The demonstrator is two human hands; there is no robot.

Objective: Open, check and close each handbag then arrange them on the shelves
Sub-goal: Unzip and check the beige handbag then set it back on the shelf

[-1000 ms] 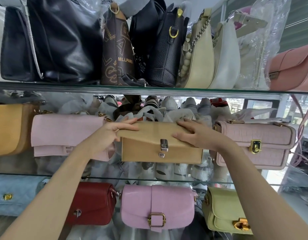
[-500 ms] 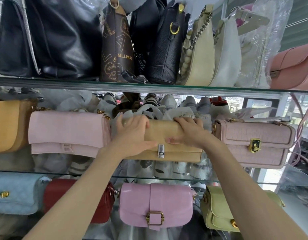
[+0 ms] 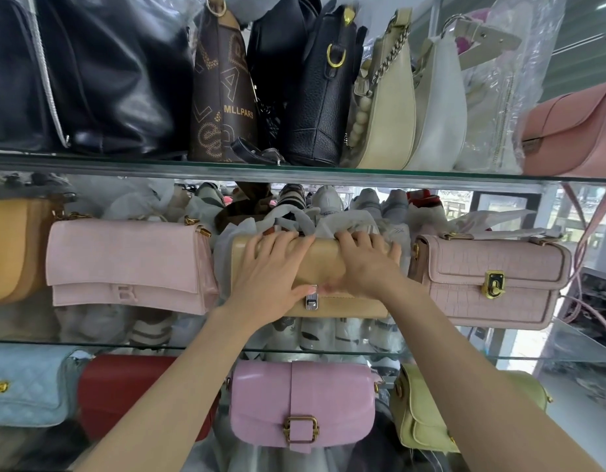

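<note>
- Tan handbag (image 3: 323, 264) sits on the middle glass shelf (image 3: 90, 343), front facing me, flap down, silver clasp (image 3: 312, 299) at the flap's lower edge.
- My left hand (image 3: 271, 267) lies flat on the flap's left half, fingers straight and spread, tips reaching the bag's top edge. Thumb lies along the flap's lower edge, tip touching the clasp.
- My right hand (image 3: 366, 264) is on the flap's right half, fingers bent over the top edge and gripping it. Palm is on the front of the flap.
- White tissue paper (image 3: 332, 221) is bunched up just behind the bag's top, touching my fingertips.
- Same shelf, just left of the tan bag: pale pink bag (image 3: 128, 264) with an embossed B. Further left, a mustard bag (image 3: 12, 250), cut off by the frame edge.
- Just right: dusty pink croc-texture bag (image 3: 489, 281) with a gold clasp.
- Top shelf (image 3: 294, 172): black bags, a brown logo-print bag (image 3: 223, 97), a cream chain-strap bag (image 3: 386, 110), a white bag (image 3: 441, 110), and a salmon bag (image 3: 574, 131) far right.
- Bottom row: light blue quilted bag (image 3: 25, 386), red bag (image 3: 124, 393), lilac buckle bag (image 3: 301, 403), and yellow-green bag (image 3: 427, 413).
- Both my forearms partly cover the bottom row.
</note>
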